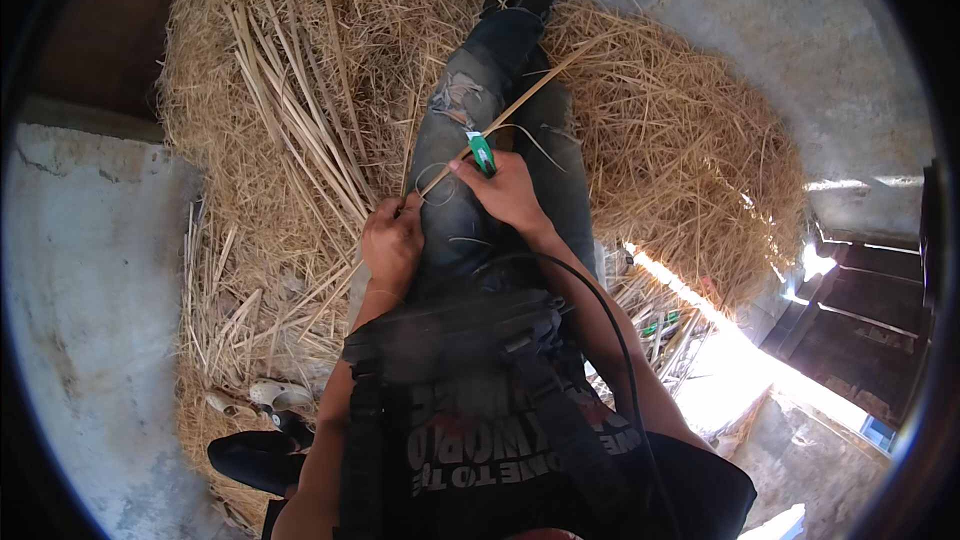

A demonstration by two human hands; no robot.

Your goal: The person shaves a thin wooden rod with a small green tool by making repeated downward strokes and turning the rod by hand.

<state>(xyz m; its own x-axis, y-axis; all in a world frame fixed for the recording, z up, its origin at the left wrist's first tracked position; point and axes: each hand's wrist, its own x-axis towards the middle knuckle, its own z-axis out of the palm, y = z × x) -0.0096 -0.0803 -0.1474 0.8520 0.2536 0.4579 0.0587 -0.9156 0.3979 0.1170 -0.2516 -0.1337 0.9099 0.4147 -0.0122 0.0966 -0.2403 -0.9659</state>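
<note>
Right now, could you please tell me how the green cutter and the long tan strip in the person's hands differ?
The green cutter is short and chunky; the tan strip is long and thin. The green cutter angles away and leftward from the right hand, while the tan strip slants away and rightward from the left hand. Both show above the person's legs.

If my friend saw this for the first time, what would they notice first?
Probably the bright green knife in the right hand, beside a thin strip slanting over the person's legs, with the left hand holding it lower down. Next, perhaps, the big heaps of straw on both sides of the legs, with pale sticks on the left heap.
</note>
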